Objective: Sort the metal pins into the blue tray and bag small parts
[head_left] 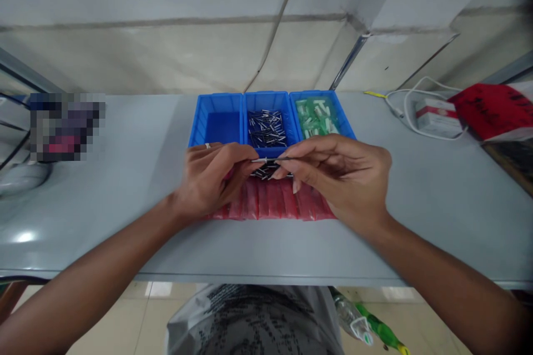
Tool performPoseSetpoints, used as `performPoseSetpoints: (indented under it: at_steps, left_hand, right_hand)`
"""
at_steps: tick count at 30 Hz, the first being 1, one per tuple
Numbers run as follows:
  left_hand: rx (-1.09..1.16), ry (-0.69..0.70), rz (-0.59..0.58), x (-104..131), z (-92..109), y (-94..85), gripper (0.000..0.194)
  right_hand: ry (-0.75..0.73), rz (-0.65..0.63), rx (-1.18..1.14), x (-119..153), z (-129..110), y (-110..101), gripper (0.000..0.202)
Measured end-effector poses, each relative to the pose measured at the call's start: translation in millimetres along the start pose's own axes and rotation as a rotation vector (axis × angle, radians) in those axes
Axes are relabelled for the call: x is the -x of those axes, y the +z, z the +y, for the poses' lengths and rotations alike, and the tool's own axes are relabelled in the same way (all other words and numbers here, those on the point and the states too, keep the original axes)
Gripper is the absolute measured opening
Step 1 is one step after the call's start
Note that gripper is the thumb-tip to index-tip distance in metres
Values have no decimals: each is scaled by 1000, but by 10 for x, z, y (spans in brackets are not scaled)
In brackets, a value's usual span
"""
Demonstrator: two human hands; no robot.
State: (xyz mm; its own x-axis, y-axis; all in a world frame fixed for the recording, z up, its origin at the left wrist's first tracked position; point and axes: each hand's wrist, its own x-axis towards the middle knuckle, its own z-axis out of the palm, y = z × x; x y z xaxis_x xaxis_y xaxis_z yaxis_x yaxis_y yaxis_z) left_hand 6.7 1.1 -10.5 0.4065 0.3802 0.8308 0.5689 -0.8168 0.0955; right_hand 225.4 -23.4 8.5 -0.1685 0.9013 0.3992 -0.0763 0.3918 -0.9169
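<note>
My left hand [204, 177] pinches one end of a thin, light metal rod [260, 160] between thumb and forefinger. From the other side my right hand [353, 172] pinches its darker end, with the remaining fingers loosely curled. Whether this is one piece or two joined end to end, I cannot tell. Both hands meet just in front of three blue bins. The middle bin [268, 152] holds many short metal rods [266, 127]; more rods show just below my fingertips. Beneath my hands lies a row of flat red packets [272, 199], partly hidden by them.
A blue bin [222, 101] stands left of the middle one; the right-hand bin [347, 125] holds a green bag [318, 116] with white pieces. Rightward lie a white cable [410, 116], a small white-and-red box [437, 116] and a red packet [491, 111]. Bottles [381, 327] lie below the table [125, 177].
</note>
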Motion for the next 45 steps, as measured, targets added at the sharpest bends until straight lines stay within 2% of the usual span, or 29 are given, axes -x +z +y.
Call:
performPoseSetpoints:
  at_steps: [3, 12, 18, 25, 29, 36, 41, 45]
  left_hand:
    - [3, 17, -25, -10, -8, -5, 6]
    - [60, 23, -96, -45, 7, -39, 21]
    - [103, 23, -148, -27, -1, -28, 20]
    - [59, 19, -36, 6, 4, -4, 14]
    - [67, 47, -44, -7, -3, -19, 5]
    - [48, 44, -55, -25, 0, -39, 16]
    - [51, -22, -60, -38, 26, -45, 28]
    - [-9, -98, -45, -89, 11, -43, 22]
  right_hand:
    - [4, 7, 5, 7, 7, 6, 16]
    - [-3, -16, -19, 1, 5, 7, 16]
    - [15, 0, -26, -6, 17, 18, 14]
    - [-3, -6, -50, -14, 58, -13, 18]
    - [3, -16, -58, -16, 67, -17, 18]
    - [-3, -9, -103, -20, 40, 3, 16]
    - [32, 110, -87, -53, 81, 7, 17]
    - [46, 121, -96, -113, 68, -56, 27]
